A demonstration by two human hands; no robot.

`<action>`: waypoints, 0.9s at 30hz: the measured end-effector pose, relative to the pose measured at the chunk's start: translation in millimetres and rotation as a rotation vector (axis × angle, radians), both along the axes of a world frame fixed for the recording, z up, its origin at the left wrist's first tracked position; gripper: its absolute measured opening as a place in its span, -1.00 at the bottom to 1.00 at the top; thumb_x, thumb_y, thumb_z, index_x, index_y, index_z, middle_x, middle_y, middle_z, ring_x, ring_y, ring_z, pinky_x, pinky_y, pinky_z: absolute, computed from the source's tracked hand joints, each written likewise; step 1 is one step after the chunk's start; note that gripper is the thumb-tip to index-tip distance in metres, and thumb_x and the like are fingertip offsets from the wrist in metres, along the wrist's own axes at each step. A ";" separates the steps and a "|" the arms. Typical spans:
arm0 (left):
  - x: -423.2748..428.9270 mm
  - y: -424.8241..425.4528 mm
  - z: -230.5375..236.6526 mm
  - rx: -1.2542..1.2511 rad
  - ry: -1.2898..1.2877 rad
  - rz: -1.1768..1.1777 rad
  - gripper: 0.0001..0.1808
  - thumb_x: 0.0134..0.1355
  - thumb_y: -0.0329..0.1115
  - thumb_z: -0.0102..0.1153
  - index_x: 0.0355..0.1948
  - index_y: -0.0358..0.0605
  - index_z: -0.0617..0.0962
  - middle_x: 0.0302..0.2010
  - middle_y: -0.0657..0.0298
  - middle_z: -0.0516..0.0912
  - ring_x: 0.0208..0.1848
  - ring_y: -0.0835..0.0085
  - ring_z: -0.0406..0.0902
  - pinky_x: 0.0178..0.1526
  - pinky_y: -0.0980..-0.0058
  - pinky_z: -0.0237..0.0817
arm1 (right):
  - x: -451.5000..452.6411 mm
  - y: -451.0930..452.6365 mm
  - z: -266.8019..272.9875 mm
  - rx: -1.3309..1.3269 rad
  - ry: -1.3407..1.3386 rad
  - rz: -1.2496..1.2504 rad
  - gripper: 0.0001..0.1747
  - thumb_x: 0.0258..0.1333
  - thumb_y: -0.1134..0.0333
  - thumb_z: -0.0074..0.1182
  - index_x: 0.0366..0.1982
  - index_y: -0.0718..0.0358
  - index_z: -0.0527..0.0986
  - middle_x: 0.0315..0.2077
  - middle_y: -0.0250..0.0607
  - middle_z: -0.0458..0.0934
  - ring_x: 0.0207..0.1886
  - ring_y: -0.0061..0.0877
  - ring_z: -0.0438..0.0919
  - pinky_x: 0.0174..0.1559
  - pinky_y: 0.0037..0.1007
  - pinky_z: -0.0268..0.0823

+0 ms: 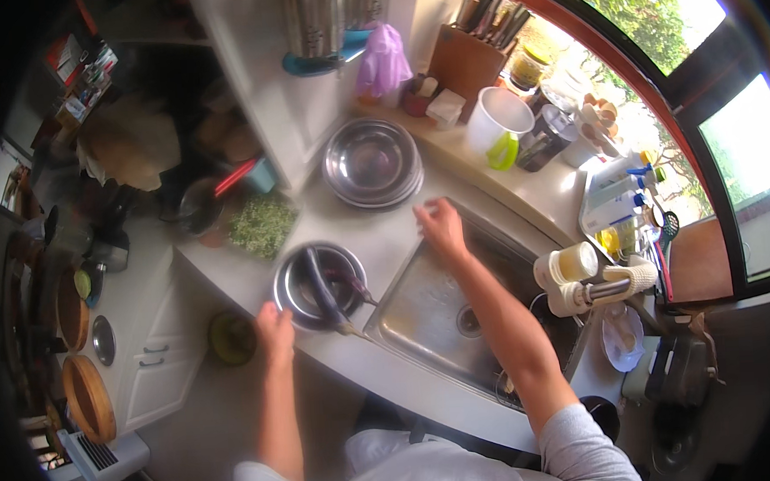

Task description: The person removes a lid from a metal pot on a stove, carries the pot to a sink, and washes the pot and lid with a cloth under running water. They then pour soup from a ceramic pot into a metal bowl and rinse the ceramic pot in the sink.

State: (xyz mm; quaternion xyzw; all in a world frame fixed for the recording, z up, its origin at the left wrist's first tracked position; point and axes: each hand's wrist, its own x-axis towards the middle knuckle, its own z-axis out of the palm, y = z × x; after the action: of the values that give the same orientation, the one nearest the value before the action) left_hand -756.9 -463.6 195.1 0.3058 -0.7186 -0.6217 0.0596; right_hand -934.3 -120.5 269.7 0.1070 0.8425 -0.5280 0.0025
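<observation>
A round stainless steel bowl [285,272] sits on the counter, holding long dark purple eggplants [322,289] whose stem ends stick out over the rim towards the sink. My left hand [275,328] is at the bowl's near left rim with its fingers curled; whether it grips the rim is unclear. Over the far left corner of the steel sink [422,317] is my right hand [442,228], empty, its fingers slightly apart. Just beyond it stands a stack of stainless steel bowls [371,163] against the wall.
Chopped greens [263,224] lie on the counter at left. The windowsill ledge carries a knife block [467,60], a white jug with a green handle [500,127] and several bottles [618,195]. A cream-coloured faucet attachment [567,283] reaches over the sink's right side. Wooden-rimmed round items [89,396] stand far left.
</observation>
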 end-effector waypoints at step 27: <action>18.1 38.1 15.2 0.226 -0.047 0.195 -0.86 0.23 -0.42 0.15 -0.29 -0.14 0.43 -0.51 0.41 0.46 -0.60 0.69 0.35 -0.67 0.68 0.24 | 183.2 83.3 -77.7 -0.430 -0.059 -0.566 -0.71 0.04 0.49 0.01 -0.14 0.38 0.43 -0.41 -0.25 0.57 -0.50 -0.62 0.55 -0.56 -0.50 0.45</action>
State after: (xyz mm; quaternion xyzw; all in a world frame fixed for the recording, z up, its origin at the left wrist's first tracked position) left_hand -738.8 -425.4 210.3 0.3933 -0.6123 -0.6825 0.0682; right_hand -751.1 -37.2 192.0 0.3484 0.6487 -0.6696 -0.0973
